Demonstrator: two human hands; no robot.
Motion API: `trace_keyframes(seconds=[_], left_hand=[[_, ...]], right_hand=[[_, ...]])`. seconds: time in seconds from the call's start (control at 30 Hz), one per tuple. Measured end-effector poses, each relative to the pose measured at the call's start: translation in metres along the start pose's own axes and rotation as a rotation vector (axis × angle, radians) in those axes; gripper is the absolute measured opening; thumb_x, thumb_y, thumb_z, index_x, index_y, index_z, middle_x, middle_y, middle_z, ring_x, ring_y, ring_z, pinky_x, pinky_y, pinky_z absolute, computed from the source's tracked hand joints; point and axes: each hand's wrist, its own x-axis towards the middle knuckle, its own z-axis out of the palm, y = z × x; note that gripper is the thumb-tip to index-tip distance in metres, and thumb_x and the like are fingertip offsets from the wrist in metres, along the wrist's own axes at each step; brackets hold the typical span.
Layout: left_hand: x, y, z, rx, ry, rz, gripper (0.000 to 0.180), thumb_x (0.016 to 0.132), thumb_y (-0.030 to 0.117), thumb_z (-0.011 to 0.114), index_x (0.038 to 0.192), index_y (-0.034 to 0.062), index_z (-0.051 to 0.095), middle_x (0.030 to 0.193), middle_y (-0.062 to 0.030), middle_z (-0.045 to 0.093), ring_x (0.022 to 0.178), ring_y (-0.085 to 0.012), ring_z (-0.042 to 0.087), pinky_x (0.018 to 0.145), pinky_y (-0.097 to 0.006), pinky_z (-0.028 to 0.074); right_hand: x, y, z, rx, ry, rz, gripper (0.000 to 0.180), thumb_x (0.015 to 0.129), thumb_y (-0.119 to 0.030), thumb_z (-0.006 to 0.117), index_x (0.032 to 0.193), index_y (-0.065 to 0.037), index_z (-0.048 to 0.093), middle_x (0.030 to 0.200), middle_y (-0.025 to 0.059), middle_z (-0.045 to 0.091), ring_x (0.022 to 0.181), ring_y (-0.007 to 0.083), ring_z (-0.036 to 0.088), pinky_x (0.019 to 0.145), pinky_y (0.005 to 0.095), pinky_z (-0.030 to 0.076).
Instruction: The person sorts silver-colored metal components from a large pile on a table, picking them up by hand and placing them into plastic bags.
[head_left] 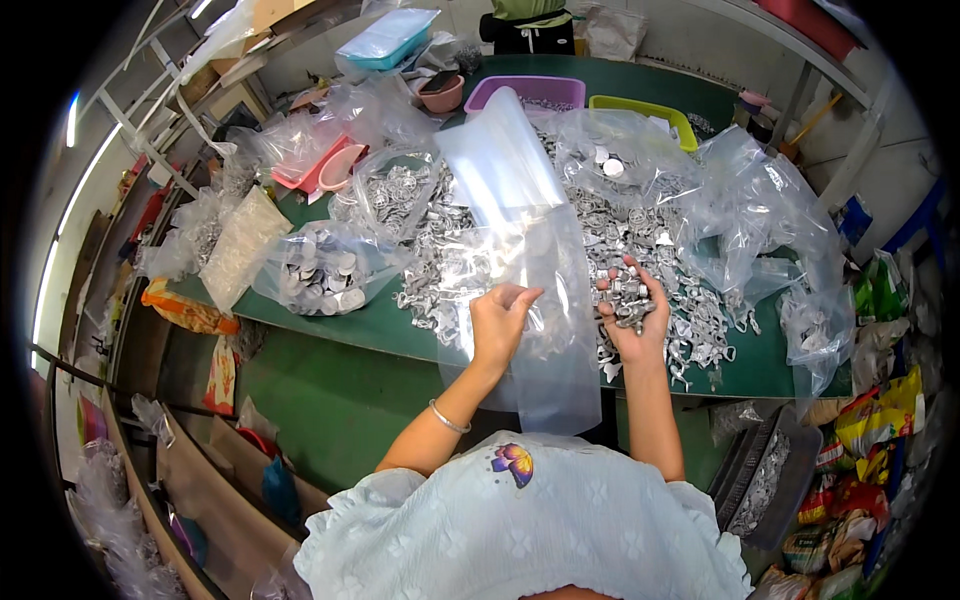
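My left hand (500, 325) is closed in a pinch at the edge of a long clear plastic bag (505, 175), which stretches across the table and hangs over its near edge. Cupped palm up just right of the bag, my right hand (648, 328) holds a handful of small silver metal parts (628, 296). A wide heap of similar metal parts (430, 245) spreads beneath and on both sides of the bag. The exact shape of the parts in my palm is too small to make out.
On the green table (300, 325) stand a bag of round metal discs (325, 275), a purple basin (525, 92) and a lime-green basin (645, 118). Clear bags (750, 210) cover the right side. Beyond the table stands another person (530, 25). A dark crate (760, 480) sits at lower right.
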Motion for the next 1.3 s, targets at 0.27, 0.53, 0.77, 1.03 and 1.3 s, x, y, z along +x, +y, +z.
trace_keyframes(seconds=[0.27, 0.53, 0.77, 1.03, 1.3], left_hand=[[0.029, 0.05, 0.036, -0.265, -0.138, 0.069, 0.022, 0.082, 0.011, 0.06, 0.097, -0.0053, 0.061, 0.083, -0.0131, 0.065, 0.071, -0.0136, 0.061, 0.062, -0.025, 0.048], [0.115, 0.033, 0.174, -0.542, -0.426, 0.14, 0.033, 0.088, 0.007, 0.048, 0.12, -0.0018, 0.048, 0.113, -0.0135, 0.056, 0.098, -0.0191, 0.057, 0.083, -0.029, 0.046], [0.099, 0.034, 0.18, -0.573, -0.479, 0.155, 0.052, 0.085, 0.019, 0.056, 0.127, -0.0039, 0.036, 0.127, -0.0221, 0.042, 0.118, -0.0292, 0.043, 0.097, -0.033, 0.035], [-0.048, -0.052, 0.058, 0.185, 0.098, 0.088, 0.072, 0.066, 0.008, 0.071, 0.124, -0.0031, 0.03, 0.121, -0.023, 0.034, 0.116, -0.0355, 0.032, 0.1, -0.04, 0.023], [-0.086, -0.031, 0.045, -0.411, -0.191, -0.502, 0.081, 0.071, 0.013, 0.073, 0.13, -0.0052, 0.02, 0.126, -0.0192, 0.038, 0.096, -0.0202, 0.052, 0.075, -0.026, 0.046]], right_hand=[[-0.007, -0.008, 0.006, 0.121, 0.061, 0.07, 0.028, 0.083, -0.023, 0.048, 0.106, -0.008, 0.053, 0.086, 0.0125, 0.055, 0.079, 0.0286, 0.052, 0.047, 0.0307, 0.043], [-0.019, -0.079, -0.013, 0.183, -0.035, -0.283, 0.028, 0.084, -0.02, 0.046, 0.108, -0.006, 0.053, 0.089, 0.0129, 0.054, 0.085, 0.0271, 0.05, 0.052, 0.0286, 0.043], [-0.034, -0.088, -0.021, 0.162, -0.017, -0.364, 0.028, 0.085, -0.019, 0.046, 0.109, -0.005, 0.052, 0.092, 0.0132, 0.051, 0.084, 0.0267, 0.049, 0.052, 0.0288, 0.041], [-0.014, -0.07, -0.041, 0.195, 0.035, -0.252, 0.028, 0.084, -0.021, 0.048, 0.107, -0.007, 0.054, 0.088, 0.014, 0.056, 0.083, 0.0284, 0.052, 0.05, 0.0302, 0.042], [0.017, -0.052, -0.07, 0.26, 0.193, -0.146, 0.037, 0.081, -0.025, 0.04, 0.111, -0.009, 0.054, 0.087, 0.0143, 0.056, 0.08, 0.0292, 0.052, 0.051, 0.0304, 0.041]])
